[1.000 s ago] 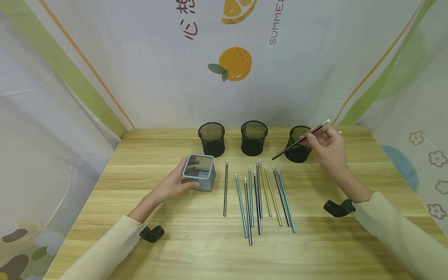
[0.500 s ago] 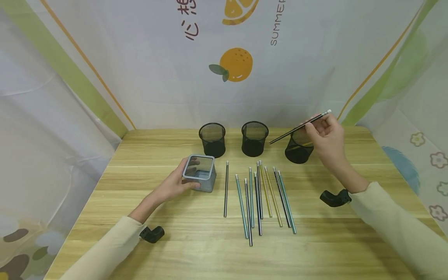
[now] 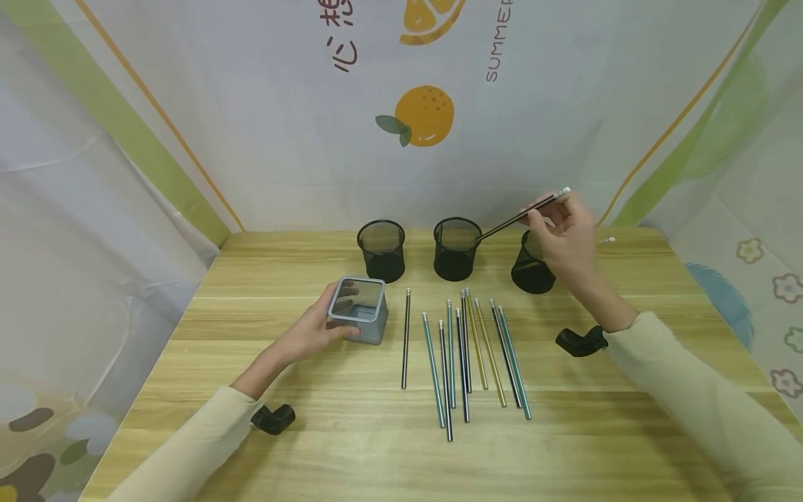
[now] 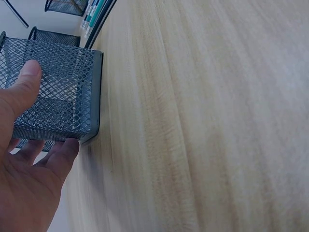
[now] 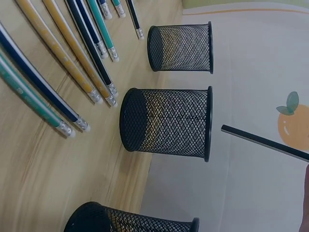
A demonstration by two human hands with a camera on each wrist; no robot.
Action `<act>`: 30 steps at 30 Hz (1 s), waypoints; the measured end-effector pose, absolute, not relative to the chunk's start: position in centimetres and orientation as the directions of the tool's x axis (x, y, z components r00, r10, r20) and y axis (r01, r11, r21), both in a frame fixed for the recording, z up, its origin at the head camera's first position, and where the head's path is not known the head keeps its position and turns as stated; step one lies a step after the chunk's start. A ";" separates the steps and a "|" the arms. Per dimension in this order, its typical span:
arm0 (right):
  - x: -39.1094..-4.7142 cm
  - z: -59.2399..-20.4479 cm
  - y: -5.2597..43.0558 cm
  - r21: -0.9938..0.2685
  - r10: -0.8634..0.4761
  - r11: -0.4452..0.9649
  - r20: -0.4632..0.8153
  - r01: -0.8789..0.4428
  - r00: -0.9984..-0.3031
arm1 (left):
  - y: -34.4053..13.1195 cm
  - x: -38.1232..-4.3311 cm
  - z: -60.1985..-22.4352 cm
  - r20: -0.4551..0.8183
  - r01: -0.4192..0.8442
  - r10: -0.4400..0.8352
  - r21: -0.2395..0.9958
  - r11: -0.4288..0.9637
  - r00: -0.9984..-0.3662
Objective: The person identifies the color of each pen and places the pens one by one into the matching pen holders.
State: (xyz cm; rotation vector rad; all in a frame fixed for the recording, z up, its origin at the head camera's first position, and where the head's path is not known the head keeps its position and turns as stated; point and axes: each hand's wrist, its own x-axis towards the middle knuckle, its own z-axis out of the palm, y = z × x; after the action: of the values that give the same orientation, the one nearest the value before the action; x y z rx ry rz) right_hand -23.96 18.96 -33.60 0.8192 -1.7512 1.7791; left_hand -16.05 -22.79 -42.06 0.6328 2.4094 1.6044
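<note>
My left hand (image 3: pixel 310 335) grips a grey square mesh pen holder (image 3: pixel 374 326) standing on the table. In the left wrist view the thumb (image 4: pixel 26 87) presses one mesh side and the fingers go round beneath it. My right hand (image 3: pixel 567 240) pinches a black pencil (image 3: pixel 511 222) near its white eraser end. The pencil slants down leftward, its lower tip just above the rim of the middle round black mesh cup (image 3: pixel 454 263); the right wrist view shows the tip apart from that rim. Partly behind my right hand stands another black cup (image 3: pixel 532 277) with a pencil leaning in it.
A third round black cup (image 3: pixel 384 265) stands at the left of the row. Several pencils, such as a teal one (image 3: pixel 514 362), a yellow one (image 3: pixel 491 352) and a black one (image 3: pixel 406 341), lie on the wooden table (image 3: pixel 351 432). A printed curtain (image 3: pixel 301 160) hangs behind.
My right hand has moved left and up from the right cup with the black pencil, bringing its tip over to the middle cup. The left hand and grey holder have stayed put.
</note>
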 end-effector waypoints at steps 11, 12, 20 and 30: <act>-24.1 -34.3 17.6 -0.665 -0.110 0.128 0.728 -0.736 -0.677 | -22.8 -16.1 -42.2 0.107 0.269 0.448 0.910 0.316 -0.888; -24.1 -34.4 17.6 -0.660 -0.116 0.139 0.730 -0.739 -0.674 | -22.8 -16.1 -42.2 0.111 0.273 0.450 0.909 0.314 -0.886; -24.4 -35.7 17.8 -0.692 -0.143 0.160 0.690 -0.704 -0.710 | -22.8 -16.0 -42.2 0.113 0.276 0.451 0.908 0.315 -0.885; -23.7 -37.0 18.1 -0.829 -0.237 0.161 0.495 -0.536 -0.836 | -22.7 -16.0 -42.1 0.098 0.260 0.448 0.913 0.316 -0.889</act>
State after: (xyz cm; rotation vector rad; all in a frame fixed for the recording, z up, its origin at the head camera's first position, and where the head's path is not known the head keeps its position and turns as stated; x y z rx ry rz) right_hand -23.66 18.14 -37.02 0.7484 -2.1884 1.7318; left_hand -16.04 -22.66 -42.07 0.6530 2.4027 1.6151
